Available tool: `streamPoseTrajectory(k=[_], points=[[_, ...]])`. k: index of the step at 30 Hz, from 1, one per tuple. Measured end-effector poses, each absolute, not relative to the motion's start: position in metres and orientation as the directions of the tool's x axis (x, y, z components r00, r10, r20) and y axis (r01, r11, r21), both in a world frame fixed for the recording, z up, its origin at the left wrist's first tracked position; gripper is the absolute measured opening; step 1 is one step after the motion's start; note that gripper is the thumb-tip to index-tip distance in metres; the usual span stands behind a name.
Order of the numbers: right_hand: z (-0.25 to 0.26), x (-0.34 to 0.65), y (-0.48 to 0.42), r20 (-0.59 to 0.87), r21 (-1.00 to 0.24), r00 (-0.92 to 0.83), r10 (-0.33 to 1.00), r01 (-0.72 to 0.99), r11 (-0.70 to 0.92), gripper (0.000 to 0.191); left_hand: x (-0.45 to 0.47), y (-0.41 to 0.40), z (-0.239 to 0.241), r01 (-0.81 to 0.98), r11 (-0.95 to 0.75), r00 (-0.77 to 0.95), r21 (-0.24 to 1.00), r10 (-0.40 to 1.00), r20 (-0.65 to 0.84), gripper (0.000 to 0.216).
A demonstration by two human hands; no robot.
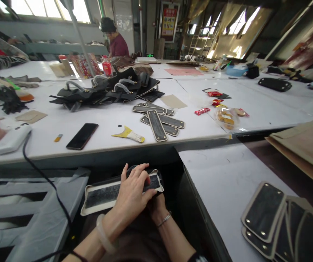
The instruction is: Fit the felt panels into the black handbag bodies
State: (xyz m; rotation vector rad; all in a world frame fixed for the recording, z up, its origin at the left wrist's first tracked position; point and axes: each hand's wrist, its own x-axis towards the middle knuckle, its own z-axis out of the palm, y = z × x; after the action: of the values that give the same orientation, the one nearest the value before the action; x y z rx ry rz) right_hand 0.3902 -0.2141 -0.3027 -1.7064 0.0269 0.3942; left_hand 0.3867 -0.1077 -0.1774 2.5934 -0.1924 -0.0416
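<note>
Dark phone (82,136) on white table (107,118); red packets (202,111) near clear food container (236,120).

Looks out from the wearer's head, above and behind the left hand (132,188) and right hand (156,204); faces forward and tips down over them; sits close, near enough to take in the forearms (175,238) below them; reaches past them across the white table (108,116) to the windows (37,9) far beyond; spreads wide to either side of them

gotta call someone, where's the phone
The black phone lies left of centre in the head view, on the white table between the small orange piece and the yellow tool.
</note>
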Motion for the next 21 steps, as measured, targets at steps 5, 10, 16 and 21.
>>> streamPoseTrajectory(k=[5, 10, 16, 21], points=[[-0.299, 0.356, -0.255, -0.163, -0.955, 0.957, -0.240, -0.214, -0.204, 0.054, 0.365, -0.100, -0.178, -0.103, -0.833, 0.990, 0.544, -0.031, 0.140, 0.012], [-0.257, 0.329, -0.267, 0.465, -0.785, 0.885, 0.000, 0.413, -0.462, 0.026, 0.349, -0.096, -0.180, -0.039, -0.827, 0.983, 0.561, 0.068, 0.168, 0.011], [-0.248, 0.330, -0.241, 0.660, -0.304, 0.658, 0.362, 0.675, -0.673, 0.032, 0.344, -0.094, -0.181, -0.023, -0.833, 0.984, 0.553, 0.078, 0.159, 0.011], [-0.255, 0.329, -0.233, 0.666, -0.256, 0.644, 0.375, 0.670, -0.697, 0.032, 0.341, -0.091, -0.183, -0.009, -0.841, 0.987, 0.541, 0.081, 0.142, 0.011]])
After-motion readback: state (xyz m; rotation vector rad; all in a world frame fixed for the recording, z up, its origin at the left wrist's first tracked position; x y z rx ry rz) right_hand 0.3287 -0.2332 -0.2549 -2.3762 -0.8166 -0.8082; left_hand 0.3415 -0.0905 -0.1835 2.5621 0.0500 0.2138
